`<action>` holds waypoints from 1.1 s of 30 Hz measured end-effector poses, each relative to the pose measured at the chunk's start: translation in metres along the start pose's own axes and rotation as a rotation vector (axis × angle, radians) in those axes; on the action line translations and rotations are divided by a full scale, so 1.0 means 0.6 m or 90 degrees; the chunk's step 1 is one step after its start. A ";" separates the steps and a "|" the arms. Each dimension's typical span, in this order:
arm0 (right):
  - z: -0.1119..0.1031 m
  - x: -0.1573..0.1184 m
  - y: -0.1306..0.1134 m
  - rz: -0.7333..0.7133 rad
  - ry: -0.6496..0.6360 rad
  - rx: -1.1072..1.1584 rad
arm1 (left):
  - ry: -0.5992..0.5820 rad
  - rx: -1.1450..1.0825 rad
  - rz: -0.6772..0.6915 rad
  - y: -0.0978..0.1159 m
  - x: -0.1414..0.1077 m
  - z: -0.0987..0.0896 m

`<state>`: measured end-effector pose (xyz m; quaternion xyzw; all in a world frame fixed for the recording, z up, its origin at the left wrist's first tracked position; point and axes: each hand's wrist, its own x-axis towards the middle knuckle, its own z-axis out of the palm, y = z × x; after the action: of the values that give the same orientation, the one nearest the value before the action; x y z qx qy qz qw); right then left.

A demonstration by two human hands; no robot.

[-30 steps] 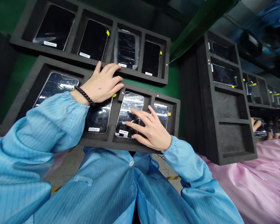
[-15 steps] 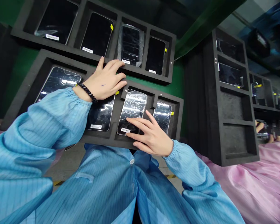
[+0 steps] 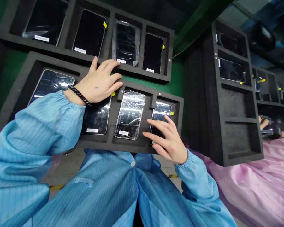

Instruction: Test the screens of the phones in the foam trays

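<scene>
In the near black foam tray [image 3: 132, 147] lie several phone screens in separate compartments. My left hand [image 3: 98, 82], with a black bracelet at the wrist, rests fingers apart across the tray's far edge. Under its wrist and sleeve a labelled phone screen [image 3: 97, 118] is partly covered, and another phone screen [image 3: 49, 81] lies left of it. A film-covered phone screen [image 3: 129, 115] with a white label shows between my hands. My right hand [image 3: 168, 138] is open over the lower part of the rightmost phone screen [image 3: 162, 108]; whether its fingers touch the screen I cannot tell.
A second foam tray [image 3: 111, 64] with several phone screens stands behind on the green surface [image 3: 177, 85]. To the right rises a stack of foam trays [image 3: 203, 104], its top one partly filled. Beyond are a person's pink garment [image 3: 251, 176] and more trays.
My right hand has moved right, from the film-covered screen to the rightmost one, uncovering the former. My left hand keeps its place on the tray edge. The view has shifted slightly.
</scene>
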<state>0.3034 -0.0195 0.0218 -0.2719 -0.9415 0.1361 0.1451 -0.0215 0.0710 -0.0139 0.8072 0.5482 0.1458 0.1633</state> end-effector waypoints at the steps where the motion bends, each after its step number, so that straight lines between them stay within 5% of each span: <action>1: -0.005 -0.002 0.003 0.018 0.012 0.002 | -0.002 0.008 0.002 0.000 0.000 0.000; 7: -0.016 -0.024 0.051 0.170 0.123 -0.026 | 0.008 0.059 0.008 0.001 -0.003 0.004; 11: -0.006 -0.019 0.083 0.273 0.111 -0.146 | 0.011 0.093 0.014 0.002 -0.004 0.006; 21: 0.007 0.039 0.085 0.215 -0.019 -0.182 | 0.023 0.146 0.047 0.000 -0.004 0.007; 33: -0.008 -0.033 0.090 0.344 0.043 -0.246 | 0.011 0.143 0.036 -0.001 -0.004 0.008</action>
<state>0.3468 0.0143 0.0040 -0.5384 -0.8386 -0.0203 0.0808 -0.0206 0.0685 -0.0183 0.8343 0.5393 0.0954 0.0630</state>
